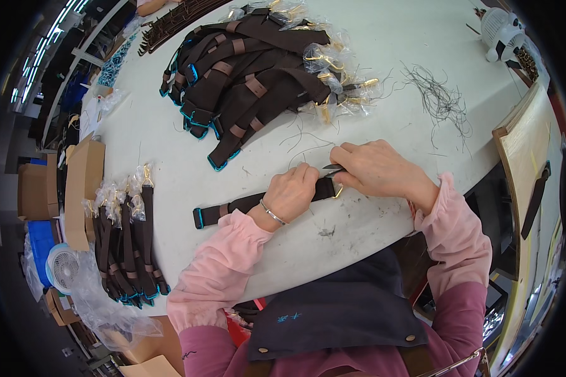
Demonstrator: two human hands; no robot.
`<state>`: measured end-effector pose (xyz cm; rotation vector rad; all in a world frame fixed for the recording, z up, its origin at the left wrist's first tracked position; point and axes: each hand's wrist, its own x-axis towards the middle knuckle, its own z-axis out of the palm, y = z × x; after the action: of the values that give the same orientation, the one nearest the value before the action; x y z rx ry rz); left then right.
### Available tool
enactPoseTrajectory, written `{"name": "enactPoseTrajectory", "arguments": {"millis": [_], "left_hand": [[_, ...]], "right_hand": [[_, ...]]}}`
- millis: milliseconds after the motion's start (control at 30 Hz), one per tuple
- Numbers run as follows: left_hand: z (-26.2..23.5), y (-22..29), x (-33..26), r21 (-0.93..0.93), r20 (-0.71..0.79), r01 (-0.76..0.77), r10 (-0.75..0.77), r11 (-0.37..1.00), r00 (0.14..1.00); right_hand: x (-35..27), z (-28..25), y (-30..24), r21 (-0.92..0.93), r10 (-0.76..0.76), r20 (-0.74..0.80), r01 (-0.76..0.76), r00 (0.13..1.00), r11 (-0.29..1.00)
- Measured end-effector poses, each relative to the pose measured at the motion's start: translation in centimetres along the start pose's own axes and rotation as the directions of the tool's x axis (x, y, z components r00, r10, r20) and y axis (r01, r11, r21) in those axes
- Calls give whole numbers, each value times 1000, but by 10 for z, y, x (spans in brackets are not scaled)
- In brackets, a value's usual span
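A dark brown strap lies flat on the white table before me, with a brown leather loop and a blue-edged buckle at its left end. At its right end sits a gold metal fitting. My left hand is closed on the strap near that end, fingertips pressed down. My right hand grips small dark thread snips, whose blades point left at the strap's edge, close to my left fingertips. Thin dark threads lie just beyond both hands.
A large pile of similar straps, with gold hooks in clear plastic, covers the far middle. A smaller bundle lies at the left edge. Tangled thread cuttings lie far right, near a white fan. A cardboard box stands left.
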<state>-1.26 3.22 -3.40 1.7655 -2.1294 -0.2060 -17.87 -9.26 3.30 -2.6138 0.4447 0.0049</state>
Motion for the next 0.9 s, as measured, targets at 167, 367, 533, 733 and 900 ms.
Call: {"name": "enactPoseTrajectory", "arguments": {"millis": [167, 367, 533, 733, 900], "left_hand": [[-12, -7, 4, -272, 67, 86, -70, 958, 995], [-23, 9, 8, -286, 128, 141, -109, 948, 986], [-16, 0, 8, -309, 138, 99, -58, 946, 989], [-5, 9, 1, -4, 72, 52, -52, 999, 996], [-13, 6, 7, -215, 78, 90, -75, 972, 994]], "right_hand": [[12, 6, 16, 92, -91, 118, 81, 989, 992], [3, 20, 23, 254, -21, -2, 21, 1000, 967], [-4, 31, 28, 378, 13, -130, 37, 991, 925], [-3, 24, 27, 305, -62, -91, 87, 994, 948], [0, 16, 22, 162, -91, -50, 98, 995, 982]]}}
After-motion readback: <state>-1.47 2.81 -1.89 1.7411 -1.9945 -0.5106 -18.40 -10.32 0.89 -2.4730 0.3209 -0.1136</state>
